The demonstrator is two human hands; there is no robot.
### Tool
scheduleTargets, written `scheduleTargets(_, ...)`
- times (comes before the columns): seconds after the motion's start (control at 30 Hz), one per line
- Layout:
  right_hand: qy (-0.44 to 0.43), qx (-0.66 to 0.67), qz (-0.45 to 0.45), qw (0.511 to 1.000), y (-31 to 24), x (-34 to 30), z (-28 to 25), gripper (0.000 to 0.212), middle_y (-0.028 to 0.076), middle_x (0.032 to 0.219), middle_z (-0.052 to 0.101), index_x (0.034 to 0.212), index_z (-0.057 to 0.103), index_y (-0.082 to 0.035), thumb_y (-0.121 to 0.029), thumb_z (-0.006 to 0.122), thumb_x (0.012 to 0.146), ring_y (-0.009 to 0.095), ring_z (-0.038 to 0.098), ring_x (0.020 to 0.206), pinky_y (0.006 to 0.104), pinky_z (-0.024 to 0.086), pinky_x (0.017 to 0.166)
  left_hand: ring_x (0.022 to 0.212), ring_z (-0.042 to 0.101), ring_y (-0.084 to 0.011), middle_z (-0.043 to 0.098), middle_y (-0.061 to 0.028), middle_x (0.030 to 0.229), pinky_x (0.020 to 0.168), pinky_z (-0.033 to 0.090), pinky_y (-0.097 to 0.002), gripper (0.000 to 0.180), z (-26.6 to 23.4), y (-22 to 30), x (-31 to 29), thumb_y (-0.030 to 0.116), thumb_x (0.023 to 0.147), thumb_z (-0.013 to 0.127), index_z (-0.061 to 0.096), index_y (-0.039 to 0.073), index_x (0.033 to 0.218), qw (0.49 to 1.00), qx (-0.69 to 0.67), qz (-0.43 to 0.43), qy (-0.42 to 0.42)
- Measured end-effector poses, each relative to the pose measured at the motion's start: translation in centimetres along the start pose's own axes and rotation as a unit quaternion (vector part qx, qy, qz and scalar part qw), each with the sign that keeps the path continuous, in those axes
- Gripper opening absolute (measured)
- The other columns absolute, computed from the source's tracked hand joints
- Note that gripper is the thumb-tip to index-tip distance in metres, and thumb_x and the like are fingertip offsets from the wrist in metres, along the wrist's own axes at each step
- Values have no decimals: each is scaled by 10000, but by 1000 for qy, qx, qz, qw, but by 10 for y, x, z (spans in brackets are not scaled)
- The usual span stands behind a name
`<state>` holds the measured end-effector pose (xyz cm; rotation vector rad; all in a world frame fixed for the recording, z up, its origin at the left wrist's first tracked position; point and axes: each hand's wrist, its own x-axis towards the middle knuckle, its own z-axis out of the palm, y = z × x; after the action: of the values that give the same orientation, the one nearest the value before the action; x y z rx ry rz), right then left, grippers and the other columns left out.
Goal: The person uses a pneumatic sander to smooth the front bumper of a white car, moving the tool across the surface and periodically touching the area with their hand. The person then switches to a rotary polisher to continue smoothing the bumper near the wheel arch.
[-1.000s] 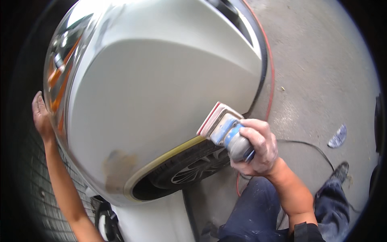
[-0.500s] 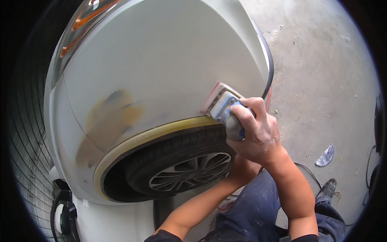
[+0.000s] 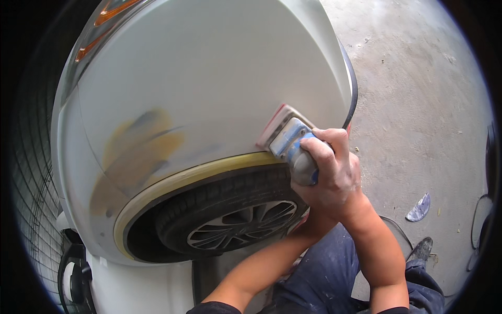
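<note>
My right hand, pale with dust, is wrapped round the grey and blue body of a sander. Its flat rectangular pad, edged in red, rests against the pale car fender just above the wheel arch. Yellow masking tape runs along the arch lip. From below, my left forearm reaches up to the right wrist. There the left hand is mostly hidden behind the right one, so its fingers do not show. Left of the sander, the fender carries a sanded patch of tan, yellow and grey.
Under the arch sit the black tyre and spoked wheel. A dark hose hangs past the fender's right edge. On the concrete floor lie a dusty disc piece and a cable. A side mirror stands out at lower left.
The view has shifted slightly, so the car sits a little further left. The sander stays on the fender above the arch in my right hand; its pad edge looks sharper now.
</note>
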<state>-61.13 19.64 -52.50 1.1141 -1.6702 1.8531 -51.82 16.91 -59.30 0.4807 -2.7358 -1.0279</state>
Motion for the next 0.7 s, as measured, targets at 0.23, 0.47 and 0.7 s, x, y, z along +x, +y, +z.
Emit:
scheduleTargets(0.23, -40, 1, 3, 999, 8, -1, -6, 675, 128, 1128, 547, 1200, 575, -141, -85, 861, 591, 330, 685, 804, 421, 600, 651, 1090, 632, -434, 630, -294, 1168, 926, 492, -490, 507, 0, 1, 3, 178, 897, 704, 504, -9, 1323, 1000, 6, -2, 4)
scheduleTargets(0.47, -56, 11, 17, 998, 4, 2, -11, 639, 126, 1114, 544, 1179, 576, -136, -92, 859, 607, 330, 686, 805, 424, 598, 653, 1067, 640, -445, 642, -295, 1138, 904, 500, -502, 504, 1, 4, 4, 192, 890, 713, 509, -4, 1307, 1000, 10, -2, 3)
scheduleTargets(0.7, -55, -4, 14, 998, 6, 1, -12, 623, 123, 1098, 547, 1177, 575, -147, -80, 851, 622, 332, 679, 778, 428, 595, 639, 1043, 649, -456, 654, -296, 1107, 882, 509, -515, 501, 3, 6, 5, 206, 882, 721, 514, 1, 1290, 1000, 14, -5, 4)
